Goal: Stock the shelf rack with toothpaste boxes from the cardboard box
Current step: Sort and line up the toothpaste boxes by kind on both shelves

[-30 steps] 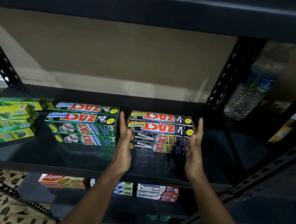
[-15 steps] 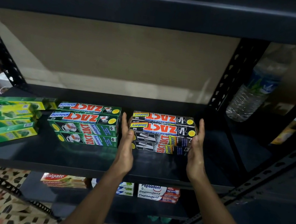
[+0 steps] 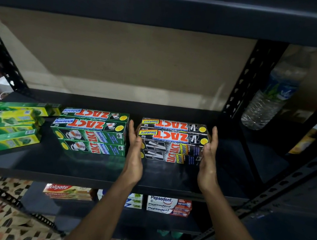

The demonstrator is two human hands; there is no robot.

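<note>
Both hands are lying flat and straight-fingered, the left hand (image 3: pixel 134 154) and right hand (image 3: pixel 208 162) pressing opposite ends of the black boxes (image 3: pixel 173 137) on the shelf (image 3: pixel 86 168) (light, stiff card, probably denting at corners), so gripping the short ends is looking safest.

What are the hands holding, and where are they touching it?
The stack of black Zact boxes. The left hand lies flat against its left end and the right hand against its right end, fingers straight, not curled round it.
</note>
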